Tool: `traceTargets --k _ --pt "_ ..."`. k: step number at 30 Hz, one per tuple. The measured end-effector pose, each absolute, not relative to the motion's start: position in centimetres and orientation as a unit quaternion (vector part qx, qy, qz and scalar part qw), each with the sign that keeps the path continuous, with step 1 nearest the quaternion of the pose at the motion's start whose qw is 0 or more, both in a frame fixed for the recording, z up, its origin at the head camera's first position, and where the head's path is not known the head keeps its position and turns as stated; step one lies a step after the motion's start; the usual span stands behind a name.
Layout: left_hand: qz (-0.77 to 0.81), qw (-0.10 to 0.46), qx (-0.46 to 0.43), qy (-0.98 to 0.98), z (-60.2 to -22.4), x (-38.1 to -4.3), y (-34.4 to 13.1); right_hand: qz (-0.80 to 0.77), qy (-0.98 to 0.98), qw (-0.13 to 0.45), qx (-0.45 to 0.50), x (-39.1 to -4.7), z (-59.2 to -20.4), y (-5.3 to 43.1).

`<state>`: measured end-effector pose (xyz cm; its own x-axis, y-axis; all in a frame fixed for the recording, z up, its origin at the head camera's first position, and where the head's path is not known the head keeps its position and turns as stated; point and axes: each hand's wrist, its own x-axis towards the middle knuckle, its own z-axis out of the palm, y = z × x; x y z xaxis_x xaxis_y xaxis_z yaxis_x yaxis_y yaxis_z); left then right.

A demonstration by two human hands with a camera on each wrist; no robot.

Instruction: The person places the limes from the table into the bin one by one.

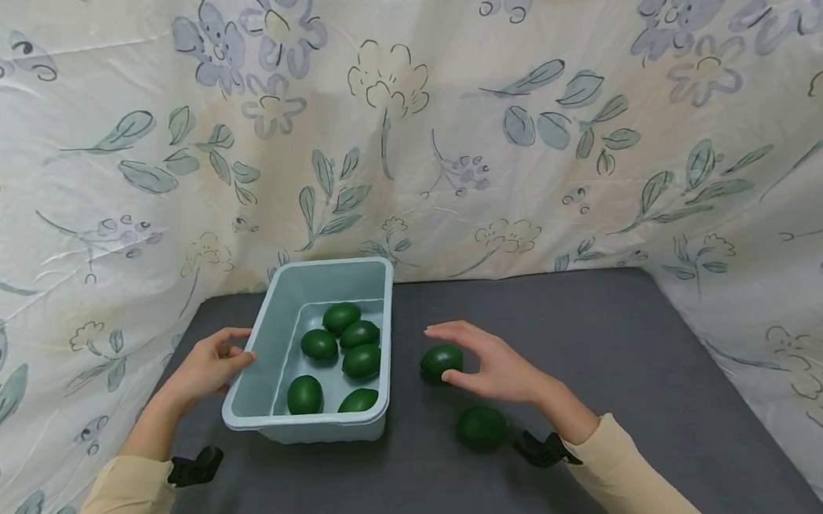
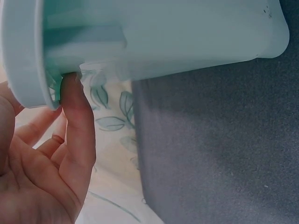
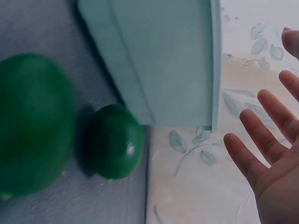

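My left hand (image 1: 206,369) pinches the left rim of a pale blue-green plastic bin (image 1: 304,420). The left wrist view shows a finger (image 2: 77,121) tucked under that rim. Several dark green limes lie inside the bin, one lime (image 1: 304,395) near its front left corner. Right of the bin, my right hand (image 1: 501,367) is spread over a lime (image 1: 434,363) on the table, thumb and fingers apart. The right wrist view shows a gap between the fingers and this lime (image 3: 114,142). Closer to me sits another lime (image 1: 482,429), by the right wrist.
The dark grey table (image 1: 586,333) extends to the right of the bin and in front of it. Behind and at both sides hangs a floral cloth (image 1: 448,168). A black band (image 1: 196,467) is on the left wrist, and another black band (image 1: 542,449) on the right.
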<state>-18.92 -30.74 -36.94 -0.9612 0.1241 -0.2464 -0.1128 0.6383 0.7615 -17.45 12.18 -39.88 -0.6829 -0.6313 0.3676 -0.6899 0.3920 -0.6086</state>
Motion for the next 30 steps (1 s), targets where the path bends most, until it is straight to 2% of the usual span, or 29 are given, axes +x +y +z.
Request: traceTargets --k 10,30 --pt "0.426 0.138 0.006 0.894 -37.1 -18.9 -30.8 0.361 -0.850 0.018 0.385 -16.7 -42.3 13.9" --pt "0.425 0.135 0.009 0.895 -37.2 -18.9 -31.0 0.338 -0.865 -0.065 0.365 -14.8 -46.9 16.4"
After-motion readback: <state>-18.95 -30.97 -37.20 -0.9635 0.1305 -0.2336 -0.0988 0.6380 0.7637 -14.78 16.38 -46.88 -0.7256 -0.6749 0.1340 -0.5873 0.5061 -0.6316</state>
